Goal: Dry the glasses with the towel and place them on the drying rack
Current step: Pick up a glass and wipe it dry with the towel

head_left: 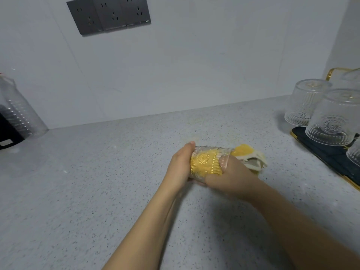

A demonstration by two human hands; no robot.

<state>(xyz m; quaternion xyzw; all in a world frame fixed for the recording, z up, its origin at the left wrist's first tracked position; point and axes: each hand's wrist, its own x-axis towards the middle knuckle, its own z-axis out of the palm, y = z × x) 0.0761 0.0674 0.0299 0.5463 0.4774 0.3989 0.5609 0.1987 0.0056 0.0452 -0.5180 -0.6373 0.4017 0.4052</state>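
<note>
A clear embossed glass (206,162) lies sideways above the counter, held by its base in my left hand (180,166). A yellow and white towel (248,155) is stuffed inside the glass, and the rest of it hangs out of the mouth to the right. My right hand (231,178) holds the towel, with fingers pushed into the glass. At the right edge stands the drying rack (329,151), a dark tray with a gold rim. On it rest upside-down glasses: one (305,102) at the back, one (333,117) in front, and a third (355,152) cut off by the frame.
The speckled grey counter (97,182) runs from the white wall to the near edge. A clear plastic bottle (17,108) and a black object (7,131) stand at the far left. A dark socket panel (109,14) is on the wall.
</note>
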